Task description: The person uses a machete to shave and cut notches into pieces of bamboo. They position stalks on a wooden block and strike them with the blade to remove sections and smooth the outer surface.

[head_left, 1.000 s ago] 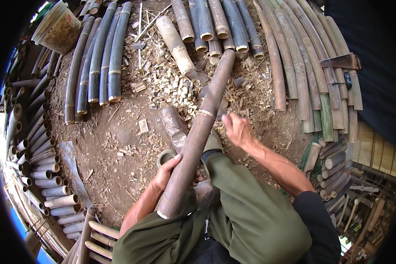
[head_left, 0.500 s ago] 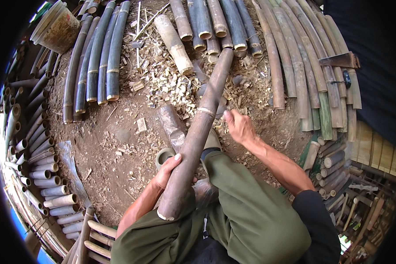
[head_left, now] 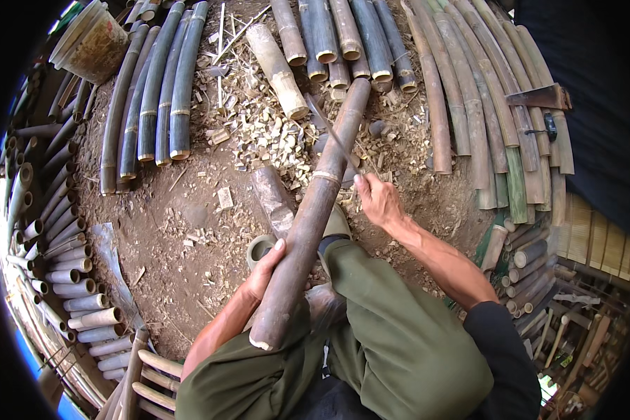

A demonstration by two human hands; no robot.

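A brown bamboo pole (head_left: 304, 224) slants from my lap up toward the pile at the far middle, its near end on my left thigh. My left hand (head_left: 264, 269) is closed around its lower part, thumb on top, other fingers hidden beneath. My right hand (head_left: 380, 201) is closed on the handle of a long-bladed knife (head_left: 339, 142), just right of the pole's ring. The thin dark blade crosses over the pole's upper half and points up and left; whether it touches the surface I cannot tell. Below the pole lies a short, worn bamboo log (head_left: 271, 199).
Dark bamboo lengths (head_left: 182, 91) lie at the far left, others (head_left: 322, 35) at the far middle. Split bamboo (head_left: 462, 91) lines the right, with a wide blade (head_left: 541, 96) on it. Wood chips (head_left: 276, 140) litter the ground. A dirty bucket (head_left: 94, 45) stands far left.
The knife blade, earlier mostly hidden behind the pole, now shows across its upper face. My right hand has shifted only slightly; my left hand and the pole stay nearly in place.
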